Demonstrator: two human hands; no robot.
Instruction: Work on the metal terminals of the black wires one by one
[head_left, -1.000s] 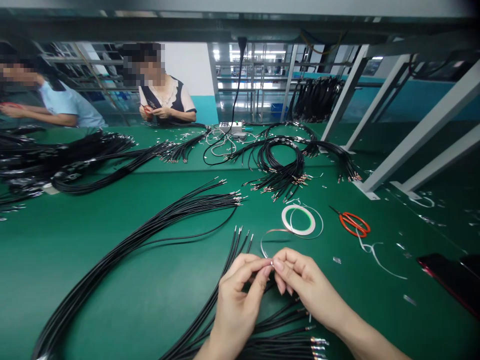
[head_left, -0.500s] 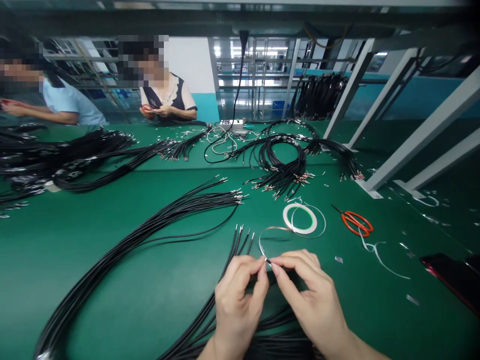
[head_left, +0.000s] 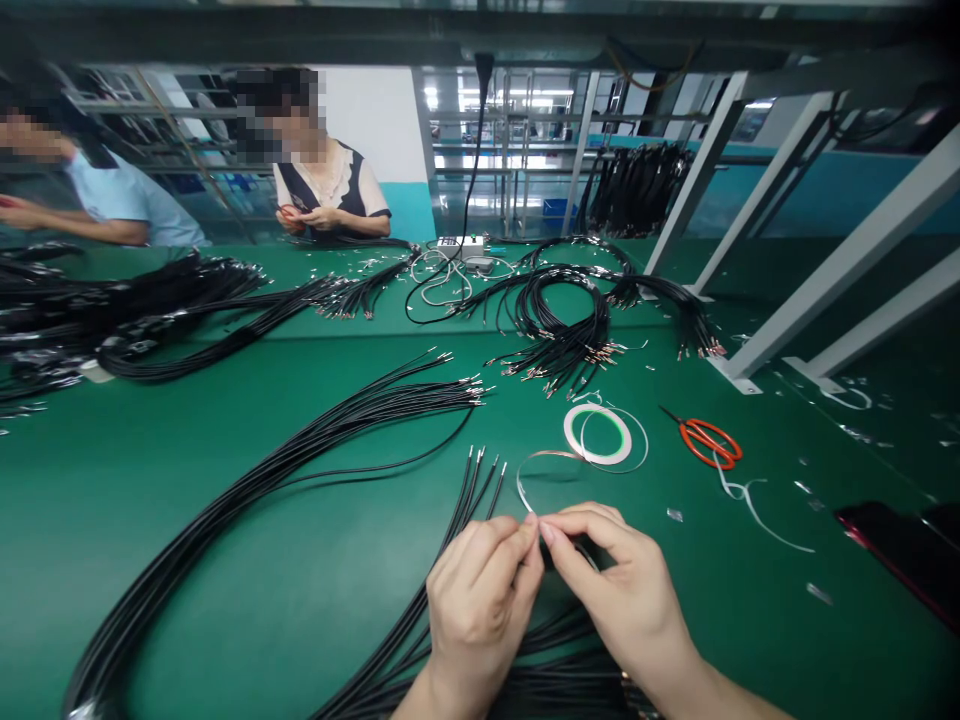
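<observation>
My left hand [head_left: 484, 590] and my right hand [head_left: 619, 570] meet fingertip to fingertip above the green table. Both are closed in a pinch. A narrow tape strip [head_left: 523, 492] curves from the tape roll [head_left: 571, 440] to the left fingertips. The black cable end between the hands is mostly covered by the fingers; the right thumb and index finger are on it. Below and beside my hands lie black cables [head_left: 420, 610], several with bare metal tips pointing away from me.
A long bundle of black cables [head_left: 247, 490] curves across the left. Orange-handled scissors [head_left: 709, 443] lie right of the roll, near white tape scraps [head_left: 765, 515]. Coiled cables [head_left: 562, 320] and metal posts [head_left: 832, 270] stand farther back. Two people sit across the table.
My left hand has rolled inward and its fingers have closed over the black cable end, which showed between the fingertips before. My right hand has hardly moved.
</observation>
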